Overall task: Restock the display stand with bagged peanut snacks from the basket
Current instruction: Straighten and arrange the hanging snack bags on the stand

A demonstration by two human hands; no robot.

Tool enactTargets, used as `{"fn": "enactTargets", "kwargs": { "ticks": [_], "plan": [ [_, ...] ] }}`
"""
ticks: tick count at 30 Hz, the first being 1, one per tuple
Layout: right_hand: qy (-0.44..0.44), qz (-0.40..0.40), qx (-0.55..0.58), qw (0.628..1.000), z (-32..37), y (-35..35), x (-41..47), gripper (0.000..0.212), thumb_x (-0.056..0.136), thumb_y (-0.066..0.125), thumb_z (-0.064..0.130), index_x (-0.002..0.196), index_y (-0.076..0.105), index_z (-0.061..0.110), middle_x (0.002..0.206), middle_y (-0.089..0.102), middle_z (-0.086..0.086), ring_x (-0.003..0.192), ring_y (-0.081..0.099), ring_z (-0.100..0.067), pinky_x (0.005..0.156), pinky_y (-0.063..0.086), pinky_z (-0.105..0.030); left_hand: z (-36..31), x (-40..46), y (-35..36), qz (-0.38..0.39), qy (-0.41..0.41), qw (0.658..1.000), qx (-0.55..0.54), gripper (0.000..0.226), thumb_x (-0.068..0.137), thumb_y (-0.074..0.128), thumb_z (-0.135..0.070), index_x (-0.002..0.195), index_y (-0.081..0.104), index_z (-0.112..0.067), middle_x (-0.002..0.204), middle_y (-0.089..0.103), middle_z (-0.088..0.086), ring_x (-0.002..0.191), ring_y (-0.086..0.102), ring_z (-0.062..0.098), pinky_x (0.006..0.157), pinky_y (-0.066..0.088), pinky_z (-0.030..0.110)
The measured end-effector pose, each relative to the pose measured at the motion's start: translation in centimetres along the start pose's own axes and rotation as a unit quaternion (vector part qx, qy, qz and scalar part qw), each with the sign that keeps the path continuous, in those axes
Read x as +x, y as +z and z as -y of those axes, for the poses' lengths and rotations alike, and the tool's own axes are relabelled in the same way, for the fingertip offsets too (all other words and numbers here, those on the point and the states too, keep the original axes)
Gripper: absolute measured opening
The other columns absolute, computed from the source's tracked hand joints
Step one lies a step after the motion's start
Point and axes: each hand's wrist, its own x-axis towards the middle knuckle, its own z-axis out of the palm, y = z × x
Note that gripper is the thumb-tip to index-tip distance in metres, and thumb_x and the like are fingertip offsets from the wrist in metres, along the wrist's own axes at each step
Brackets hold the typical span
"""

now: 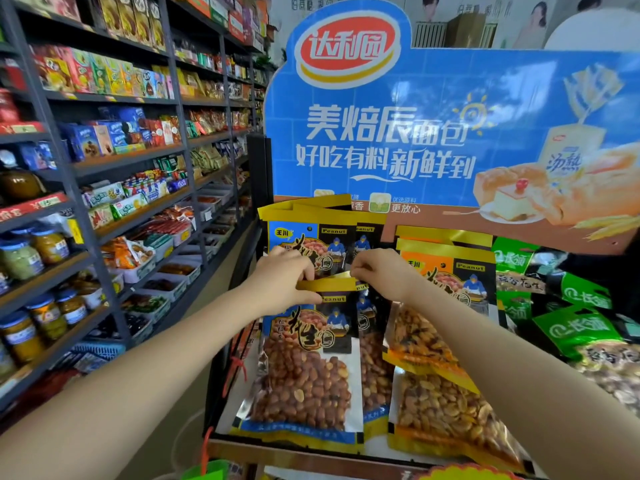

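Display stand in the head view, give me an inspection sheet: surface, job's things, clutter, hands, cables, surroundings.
Surface: tilted brown display stand ledge below a blue bread advertising board.
Job's things: blue-and-yellow peanut bag with clear window in front, more blue-labelled bags behind it; orange-labelled peanut bags to its right. Basket: only a blue mesh edge shows at lower left, cannot tell.
Clutter: green foil snack bags at far right.
Hands: left hand and right hand each pinch the front bag's yellow top edge.
Cables: nothing seen.
Surroundings: dark metal shelving with boxed snacks and jars at left.
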Motion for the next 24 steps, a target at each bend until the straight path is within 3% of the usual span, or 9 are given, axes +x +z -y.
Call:
{"fn": "enactTargets", "kwargs": {
  "ticks": [3,6,8,11,15,18,20,22,24],
  "plan": [
    [0.001,-0.062,0.044,0.997,0.5,-0.4,0.1,0.015,0.094,0.049,0.013,0.09,0.062,0.009,0.081,0.059,0.0,0.068,0.055,-0.017,0.059,0.045,-0.031,0.0,-1.0,-1.1,0.001,0.022,0.999,-0.05,0.027,0.083,0.061,-0.044,0.091,0.049,-0.02,0.088,0.046,-0.006,0.086,0.045,0.017,0.07,0.035,0.029],
    [0.002,-0.135,0.061,0.989,1.0,-1.4,0.6,0.016,0.094,0.05,0.016,0.094,0.064,0.008,0.091,0.067,-0.006,0.08,0.062,-0.026,0.072,0.05,-0.039,-0.8,-2.3,-2.0,-0.065,0.034,0.997,-0.034,0.019,0.088,0.057,-0.037,0.091,0.049,-0.019,0.074,0.046,-0.01,0.066,0.044,0.012,0.053,0.031,0.025],
    [-0.005,-0.165,0.068,0.984,1.8,-2.1,1.1,0.016,0.093,0.051,0.017,0.094,0.065,0.009,0.094,0.069,-0.008,0.082,0.061,-0.025,0.074,0.05,-0.037,-1.0,-2.8,-3.3,-0.143,0.036,0.989,-0.011,0.016,0.09,0.056,-0.031,0.095,0.055,-0.016,0.081,0.055,-0.007,0.067,0.047,0.012,0.056,0.04,0.029],
    [-0.009,-0.218,0.11,0.97,3.0,-3.3,2.0,0.014,0.093,0.052,0.017,0.091,0.064,0.01,0.096,0.067,-0.005,0.083,0.058,-0.019,0.074,0.047,-0.031,-0.1,-2.5,-5.1,-0.239,0.04,0.97,-0.015,0.023,0.09,0.057,-0.024,0.11,0.059,-0.012,0.109,0.061,0.004,0.09,0.059,0.024,0.075,0.05,0.039],
    [-0.031,-0.18,0.115,0.976,3.1,-3.6,1.8,0.015,0.093,0.049,0.012,0.079,0.054,0.017,0.082,0.058,-0.002,0.075,0.05,-0.017,0.07,0.037,-0.025,1.0,-2.3,-4.5,-0.171,0.022,0.985,0.013,0.042,0.09,0.057,-0.027,0.13,0.047,-0.016,0.127,0.053,0.006,0.109,0.055,0.027,0.083,0.044,0.036],
    [-0.044,-0.131,0.145,0.98,2.1,-3.7,1.3,0.014,0.093,0.05,0.01,0.08,0.056,0.01,0.078,0.056,0.002,0.073,0.049,-0.012,0.071,0.036,-0.025,1.1,-2.2,-3.5,-0.113,0.008,0.993,0.041,0.053,0.09,0.055,-0.035,0.138,0.036,-0.02,0.134,0.05,0.004,0.108,0.056,0.025,0.082,0.044,0.034],
    [-0.05,-0.12,0.2,0.971,1.7,-4.2,1.2,0.013,0.093,0.051,0.009,0.087,0.062,0.004,0.076,0.055,0.01,0.07,0.049,-0.004,0.067,0.038,-0.022,0.7,-1.8,-3.7,-0.142,0.015,0.99,0.015,0.055,0.09,0.056,-0.033,0.138,0.035,-0.017,0.122,0.055,0.005,0.1,0.057,0.025,0.074,0.042,0.033],
    [-0.053,-0.11,0.197,0.973,1.6,-4.4,1.3,0.013,0.093,0.052,0.01,0.09,0.063,0.003,0.078,0.058,0.006,0.071,0.05,-0.006,0.068,0.039,-0.022,0.1,-1.4,-3.8,-0.172,0.031,0.985,0.009,0.053,0.09,0.056,-0.028,0.137,0.035,-0.013,0.093,0.051,0.003,0.082,0.051,0.02,0.065,0.035,0.028],
    [-0.055,-0.107,0.166,0.979,1.5,-4.2,1.4,0.014,0.093,0.053,0.01,0.091,0.064,0.002,0.087,0.06,0.0,0.08,0.053,-0.012,0.077,0.04,-0.026,-0.4,-1.1,-3.4,-0.182,0.052,0.982,0.0,0.049,0.09,0.057,-0.022,0.135,0.039,-0.011,0.084,0.046,-0.003,0.076,0.048,0.017,0.065,0.035,0.026]
  ]
}}
